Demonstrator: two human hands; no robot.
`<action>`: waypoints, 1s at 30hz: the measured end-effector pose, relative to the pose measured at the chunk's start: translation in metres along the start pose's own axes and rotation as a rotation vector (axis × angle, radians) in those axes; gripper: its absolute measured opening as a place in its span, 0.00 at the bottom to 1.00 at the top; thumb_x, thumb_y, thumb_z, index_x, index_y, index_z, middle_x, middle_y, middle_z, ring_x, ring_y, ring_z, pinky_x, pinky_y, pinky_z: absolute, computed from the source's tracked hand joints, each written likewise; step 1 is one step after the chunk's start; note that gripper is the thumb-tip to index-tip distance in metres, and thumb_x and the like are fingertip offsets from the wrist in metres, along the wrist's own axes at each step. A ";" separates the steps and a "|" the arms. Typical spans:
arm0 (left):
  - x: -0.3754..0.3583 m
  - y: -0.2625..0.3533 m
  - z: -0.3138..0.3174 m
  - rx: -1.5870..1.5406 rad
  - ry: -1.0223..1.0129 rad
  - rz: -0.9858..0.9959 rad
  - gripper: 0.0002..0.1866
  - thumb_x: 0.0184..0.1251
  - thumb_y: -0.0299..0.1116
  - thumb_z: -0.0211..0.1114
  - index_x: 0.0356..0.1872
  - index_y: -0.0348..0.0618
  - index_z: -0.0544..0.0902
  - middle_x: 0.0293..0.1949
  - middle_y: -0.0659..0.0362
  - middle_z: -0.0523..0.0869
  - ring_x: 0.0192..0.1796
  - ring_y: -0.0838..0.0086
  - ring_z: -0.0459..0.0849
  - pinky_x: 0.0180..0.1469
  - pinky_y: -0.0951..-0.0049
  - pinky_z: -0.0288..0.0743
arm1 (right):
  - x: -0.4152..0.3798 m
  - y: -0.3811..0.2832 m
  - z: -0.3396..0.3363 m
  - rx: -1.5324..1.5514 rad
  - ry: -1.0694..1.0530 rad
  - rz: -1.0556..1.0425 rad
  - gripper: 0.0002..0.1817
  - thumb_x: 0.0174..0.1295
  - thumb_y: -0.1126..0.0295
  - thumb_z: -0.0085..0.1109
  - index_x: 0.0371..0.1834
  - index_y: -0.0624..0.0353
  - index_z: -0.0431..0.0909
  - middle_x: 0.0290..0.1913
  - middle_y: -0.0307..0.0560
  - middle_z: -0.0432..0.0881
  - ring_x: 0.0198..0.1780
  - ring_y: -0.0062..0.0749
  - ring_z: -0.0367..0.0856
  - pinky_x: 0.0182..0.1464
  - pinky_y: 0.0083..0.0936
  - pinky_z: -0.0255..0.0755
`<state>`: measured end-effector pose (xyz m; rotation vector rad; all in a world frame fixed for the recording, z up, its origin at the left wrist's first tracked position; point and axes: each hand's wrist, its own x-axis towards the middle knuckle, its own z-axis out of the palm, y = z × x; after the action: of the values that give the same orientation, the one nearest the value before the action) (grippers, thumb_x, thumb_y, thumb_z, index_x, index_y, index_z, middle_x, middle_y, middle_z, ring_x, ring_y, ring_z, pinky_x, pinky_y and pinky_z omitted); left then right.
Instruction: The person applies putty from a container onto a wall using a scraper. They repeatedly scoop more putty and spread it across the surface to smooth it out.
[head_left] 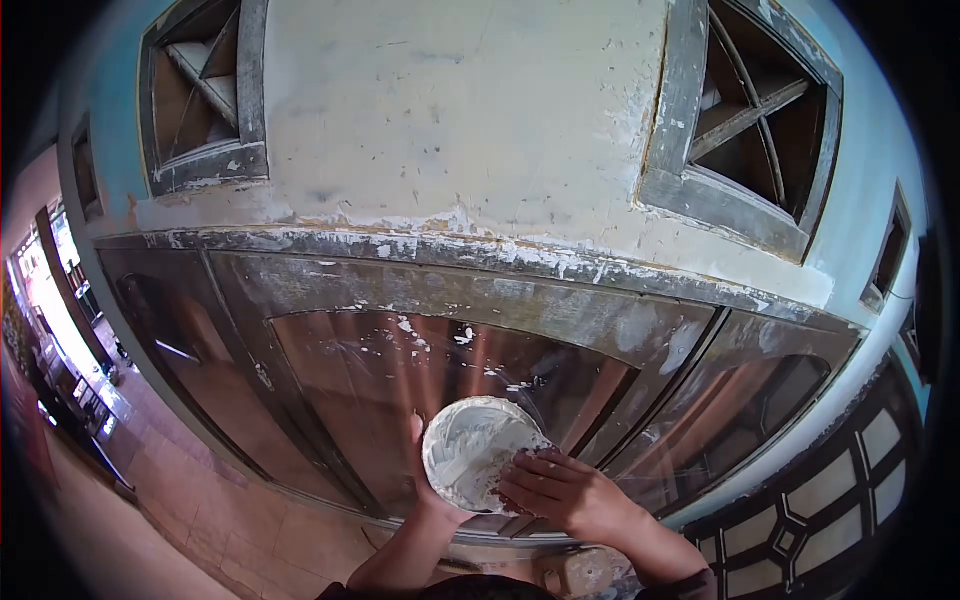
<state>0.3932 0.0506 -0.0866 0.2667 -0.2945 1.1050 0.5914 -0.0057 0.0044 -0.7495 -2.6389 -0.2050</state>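
Note:
A round, whitish tub [436, 455] of pale, putty-like paste [480, 440] is tilted toward me, low in the middle of the view. My left hand [437, 503] grips it from the left and below, with the thumb up along its side. Over the tub's right side lies my right hand [570, 497], fingers close together and fingertips at the smeared paste. Anything under those fingers is hidden. Paste is stuck to the tub's rim and around the right fingertips.
Right ahead are brown-framed glass panels [450, 355] with paste spots. Above runs a worn wooden beam [400, 245] below a patched wall [460, 110]. Vent openings [205, 90] flank the wall. Tiled floor [190, 490] extends at left; a dark patterned panel [830, 495] is at right.

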 end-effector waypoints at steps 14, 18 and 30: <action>-0.001 -0.003 -0.019 -0.013 0.021 -0.012 0.54 0.71 0.79 0.34 0.75 0.35 0.68 0.71 0.38 0.74 0.69 0.41 0.76 0.72 0.41 0.68 | 0.000 0.003 -0.003 0.054 0.008 0.006 0.24 0.65 0.66 0.57 0.66 0.55 0.80 0.65 0.46 0.83 0.68 0.41 0.80 0.70 0.40 0.73; 0.001 -0.002 -0.008 0.019 -0.021 -0.019 0.54 0.71 0.79 0.35 0.74 0.35 0.69 0.71 0.39 0.75 0.69 0.41 0.76 0.72 0.40 0.69 | -0.003 0.004 -0.001 0.049 -0.015 -0.002 0.24 0.65 0.67 0.56 0.66 0.55 0.80 0.64 0.47 0.83 0.67 0.42 0.81 0.71 0.40 0.73; 0.003 -0.007 -0.009 0.005 0.059 0.020 0.48 0.74 0.75 0.39 0.72 0.39 0.72 0.69 0.43 0.78 0.68 0.46 0.77 0.71 0.41 0.69 | -0.021 0.027 0.014 1.195 0.742 0.581 0.10 0.71 0.80 0.60 0.52 0.70 0.84 0.49 0.52 0.88 0.48 0.31 0.87 0.55 0.33 0.81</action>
<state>0.4020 0.0531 -0.0942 0.2355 -0.2430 1.1316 0.6174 0.0105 -0.0162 -0.7164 -1.3462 0.9603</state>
